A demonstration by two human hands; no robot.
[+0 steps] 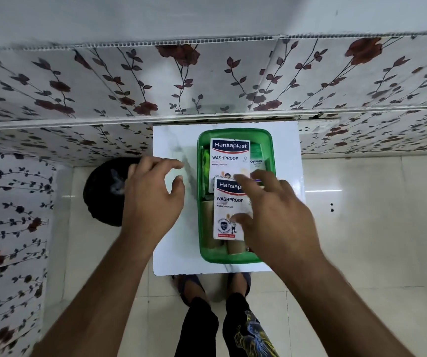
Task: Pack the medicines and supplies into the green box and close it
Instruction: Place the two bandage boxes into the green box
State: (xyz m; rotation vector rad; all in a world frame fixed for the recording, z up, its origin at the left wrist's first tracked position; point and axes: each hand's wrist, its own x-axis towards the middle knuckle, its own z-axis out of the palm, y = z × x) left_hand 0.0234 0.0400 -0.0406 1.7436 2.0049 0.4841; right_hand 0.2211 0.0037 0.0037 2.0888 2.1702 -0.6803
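Observation:
An open green box point(202, 191) sits on a small white table point(171, 243). Two white Hansaplast plaster packets lie inside: one at the far end point(229, 157), one nearer point(229, 212) overlapping it. Beige bandage rolls point(234, 247) lie beneath at the near end, and a green Optibes packet point(256, 158) shows at the far right. My right hand point(274, 215) rests over the box's right side, fingers spread, thumb and fingertips touching the nearer packet. My left hand point(155, 191) hovers left of the box over the table, fingers apart, holding nothing. No lid is visible.
A floral-patterned wall panel point(207, 81) rises just behind the table. A black round object point(104, 191) stands on the tiled floor left of the table. My feet point(212, 284) are at the table's near edge.

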